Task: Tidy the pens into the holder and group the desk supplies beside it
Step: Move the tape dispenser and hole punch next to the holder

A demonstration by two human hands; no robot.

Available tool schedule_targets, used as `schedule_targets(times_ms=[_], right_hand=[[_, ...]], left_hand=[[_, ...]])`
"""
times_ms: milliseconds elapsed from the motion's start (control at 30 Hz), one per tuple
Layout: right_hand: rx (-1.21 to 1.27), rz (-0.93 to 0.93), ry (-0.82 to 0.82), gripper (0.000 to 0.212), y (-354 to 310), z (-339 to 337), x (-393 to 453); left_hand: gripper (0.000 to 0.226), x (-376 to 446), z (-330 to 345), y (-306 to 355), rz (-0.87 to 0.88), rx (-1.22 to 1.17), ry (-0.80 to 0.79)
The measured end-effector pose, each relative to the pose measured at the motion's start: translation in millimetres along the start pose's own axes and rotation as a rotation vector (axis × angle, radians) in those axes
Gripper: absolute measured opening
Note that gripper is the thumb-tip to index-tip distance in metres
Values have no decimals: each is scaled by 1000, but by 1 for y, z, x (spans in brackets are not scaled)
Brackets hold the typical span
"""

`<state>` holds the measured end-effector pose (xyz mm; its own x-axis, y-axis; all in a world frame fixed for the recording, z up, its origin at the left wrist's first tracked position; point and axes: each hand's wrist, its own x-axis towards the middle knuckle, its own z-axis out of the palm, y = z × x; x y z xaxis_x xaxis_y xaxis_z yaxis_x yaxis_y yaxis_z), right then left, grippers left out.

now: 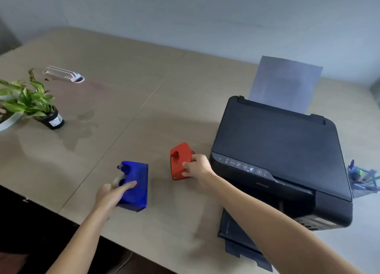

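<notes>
Both hands are out over the desk [86, 150], each on its own thing. The left hand [112, 193] lies on the near end of one blue dispenser [134, 186], its fingers stretched forward along the top and the thumb down the side; whether it truly grips or only rests there I cannot tell. The right hand [197, 167] is closed around the near end of one red punch [181, 163], fingers curled over the edge, and the punch sits flat on the desk just left of the printer [275, 156]. The dispenser stands further left of the printer, apart from the punch, with bare desk between the two. There is one printer, black, with a sheet of paper [285, 82] standing up from its back. Right of the printer, close against its side, stands one mesh holder [364, 183] with pens in it, too blurred to count; it is well apart from both hands, with the printer between. Far to the left of the printer sits one potted plant [30, 101], and behind that one white stapler [63, 74].
</notes>
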<state>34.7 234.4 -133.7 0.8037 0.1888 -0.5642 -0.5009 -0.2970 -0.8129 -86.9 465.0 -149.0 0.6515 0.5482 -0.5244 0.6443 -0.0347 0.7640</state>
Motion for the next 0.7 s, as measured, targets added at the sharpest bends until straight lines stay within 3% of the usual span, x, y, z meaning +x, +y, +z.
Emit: schedule_targets(times_ms=[133,233,333,400,500,567,633,700], right_hand=[[221,-172,-117,13,-36,-29,-43],[380,-314,-245,18,-66,-70,-90],[414,-451,-261,15,-80,-131,-134],[435,-519,-233,15,-77,-179,-160],[443,-570,-144,14,-56,-249,-193],[435,-570,-37,14,-32,-294,-212],[426,-544,87,21,-2,-338,-231],[428,-507,180,25,31,-380,-251]], left_hand=[[30,-38,-5,27,23,-164,-83],[18,-83,5,60,113,-233,-160],[7,-134,32,92,225,-277,-259],[12,-170,61,109,281,-261,-370],[66,-210,114,120,323,-143,-522],[83,-230,158,119,357,-100,-594],[72,-256,206,117,406,-80,-670],[38,-283,253,114,429,-55,-733]])
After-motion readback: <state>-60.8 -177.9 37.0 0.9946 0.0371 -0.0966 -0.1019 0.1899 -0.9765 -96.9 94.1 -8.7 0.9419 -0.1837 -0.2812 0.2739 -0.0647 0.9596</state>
